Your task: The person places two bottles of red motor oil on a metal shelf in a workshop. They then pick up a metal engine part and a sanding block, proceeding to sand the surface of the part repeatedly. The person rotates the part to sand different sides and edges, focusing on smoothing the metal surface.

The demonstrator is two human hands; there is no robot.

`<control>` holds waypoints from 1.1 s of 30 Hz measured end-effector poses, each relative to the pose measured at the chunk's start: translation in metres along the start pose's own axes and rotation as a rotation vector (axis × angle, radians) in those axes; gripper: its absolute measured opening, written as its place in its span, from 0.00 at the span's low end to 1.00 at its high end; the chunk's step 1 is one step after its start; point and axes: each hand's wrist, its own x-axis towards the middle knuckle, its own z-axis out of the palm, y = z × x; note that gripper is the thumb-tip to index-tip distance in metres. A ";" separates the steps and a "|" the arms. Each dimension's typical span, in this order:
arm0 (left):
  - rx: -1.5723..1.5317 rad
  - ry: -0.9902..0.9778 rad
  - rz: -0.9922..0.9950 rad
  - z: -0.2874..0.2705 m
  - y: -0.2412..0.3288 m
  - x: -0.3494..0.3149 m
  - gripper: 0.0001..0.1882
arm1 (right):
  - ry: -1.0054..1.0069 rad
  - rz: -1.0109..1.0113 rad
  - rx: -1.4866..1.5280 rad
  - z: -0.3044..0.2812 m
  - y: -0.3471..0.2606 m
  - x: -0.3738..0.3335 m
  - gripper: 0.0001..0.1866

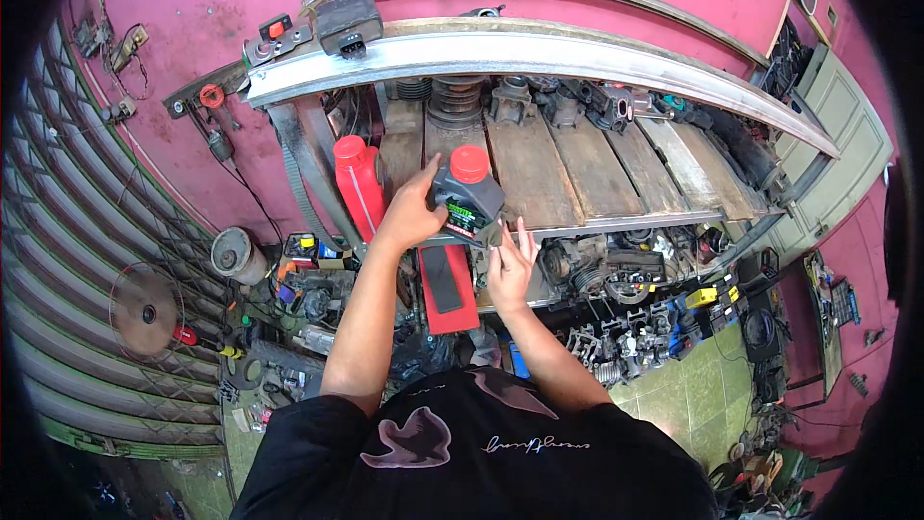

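Observation:
My left hand [412, 215] is closed around the left side of a dark grey oil bottle [470, 195] with a red screw cap, held upright at the shelf's front edge. By the bottle's lower right corner, my right hand [512, 268] pinches a small dark rag [497, 232] against it, with some fingers raised. A red bottle [358, 195] with a red cap stands just left of my left hand. Below the grey bottle, a dark phone [444, 281] lies on a red tray-like surface [464, 317].
Wooden planks [539, 173] form the shelf, with greasy engine parts [515, 101] along its back. A metal beam [539, 56] crosses above. More engine parts [626, 342] lie below at right. A fan [146, 313] and a bucket [238, 256] stand at left.

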 end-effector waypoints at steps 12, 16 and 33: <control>0.093 0.079 0.129 -0.003 0.030 0.045 0.37 | 0.018 -0.258 -0.166 -0.012 -0.027 0.013 0.28; -0.073 0.053 0.119 -0.004 0.008 0.063 0.32 | 0.038 -0.152 -0.204 -0.019 -0.051 0.064 0.27; -0.057 0.067 0.050 -0.012 0.005 0.078 0.25 | -0.035 -0.250 -0.278 0.012 -0.065 0.070 0.22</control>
